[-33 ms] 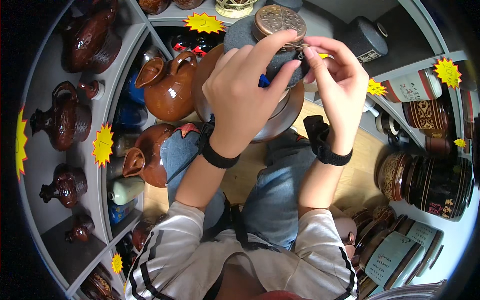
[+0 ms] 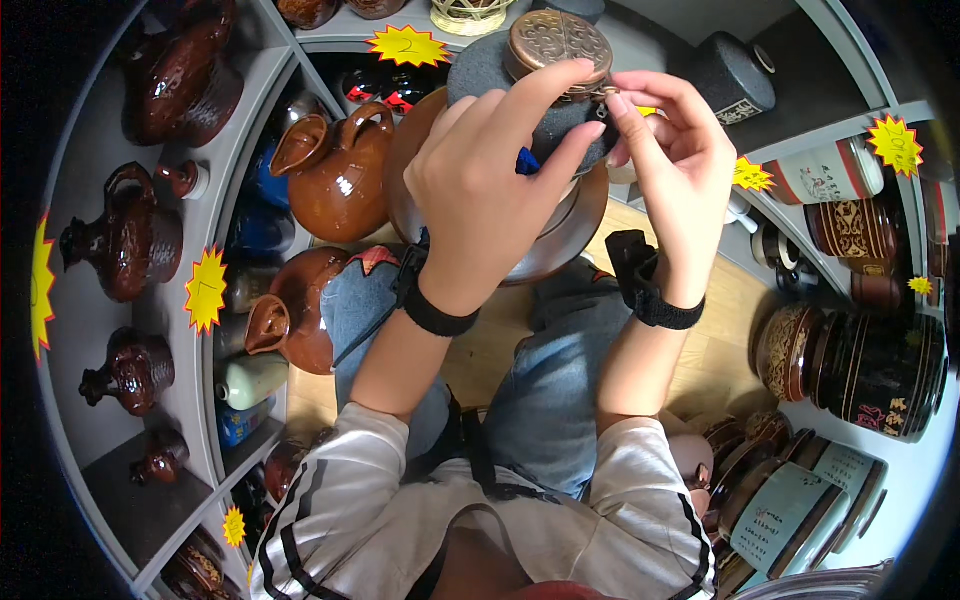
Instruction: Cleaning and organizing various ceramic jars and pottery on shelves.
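In front of me at the top stands a dark grey, rough-surfaced jar. It has a round copper-coloured lid with an embossed pattern. My left hand is bent around the jar's near side, its forefinger on the lid's rim and its thumb near the front. With thumb and forefinger, my right hand pinches a small metal clasp below the rim. The clasp is partly covered by fingertips. Something blue shows under my left hand; its kind is hidden. Below the jar is a brown round surface.
Glossy brown jugs stand close to my left. Grey shelves with dark brown pots curve round that side. A black cylindrical jar lies at the upper right. Large black jars and pale green containers are at the right.
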`<state>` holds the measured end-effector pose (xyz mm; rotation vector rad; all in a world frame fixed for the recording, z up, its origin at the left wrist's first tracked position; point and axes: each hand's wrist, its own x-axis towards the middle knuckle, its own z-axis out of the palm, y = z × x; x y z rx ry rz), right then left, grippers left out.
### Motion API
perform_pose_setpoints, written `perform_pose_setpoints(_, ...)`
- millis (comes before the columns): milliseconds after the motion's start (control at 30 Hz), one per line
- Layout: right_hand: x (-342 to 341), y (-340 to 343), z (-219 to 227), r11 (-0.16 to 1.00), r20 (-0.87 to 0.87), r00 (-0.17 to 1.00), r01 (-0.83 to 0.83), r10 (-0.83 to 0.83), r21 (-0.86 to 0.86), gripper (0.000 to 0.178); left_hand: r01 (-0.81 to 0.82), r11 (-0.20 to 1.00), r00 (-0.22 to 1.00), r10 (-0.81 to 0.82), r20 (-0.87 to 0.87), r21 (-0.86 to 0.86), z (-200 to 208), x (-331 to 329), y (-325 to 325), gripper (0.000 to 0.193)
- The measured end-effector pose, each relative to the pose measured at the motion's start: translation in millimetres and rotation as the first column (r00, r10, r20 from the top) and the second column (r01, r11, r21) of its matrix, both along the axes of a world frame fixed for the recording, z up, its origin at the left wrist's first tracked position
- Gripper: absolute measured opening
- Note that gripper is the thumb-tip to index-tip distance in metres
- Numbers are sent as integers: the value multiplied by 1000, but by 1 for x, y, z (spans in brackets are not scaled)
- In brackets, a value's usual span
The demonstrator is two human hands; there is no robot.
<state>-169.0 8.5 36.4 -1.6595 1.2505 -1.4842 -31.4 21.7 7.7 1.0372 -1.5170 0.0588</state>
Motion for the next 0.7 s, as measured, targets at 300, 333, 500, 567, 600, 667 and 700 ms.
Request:
perform_pose_setpoints(300,-4,-1,2,990,108,987,-127,120,68,14,-37,999,999,37,-10,-2,-2,-3,-2,41)
perform_pose_setpoints(333,-4,-1,2,985,128,982,-148,136,85,15,-40,999,999,40,-19,-3,-2,-3,-2,41)
perform_pose_setpoints(500,-10,-1,1,974,130,972,-207,194,90,19,-37,999,999,37,-29,-8,-2,-3,-2,40)
perform_pose_setpoints(567,-10,-1,1,970,117,971,-222,210,101,22,-36,999,999,36,-31,-7,-2,-3,-2,39)
perform_pose_setpoints(600,-10,-1,0,969,108,969,-231,221,93,25,-41,999,999,41,-28,-5,-2,-3,-2,39)
perform_pose_setpoints(667,-10,-3,-1,967,99,968,-238,230,85,28,-44,999,999,44,-27,-3,-3,-3,-2,38)
perform_pose_setpoints(700,-11,-5,-2,967,86,967,-244,238,67,31,-51,999,998,50,-26,-14,-3,-3,-3,37)
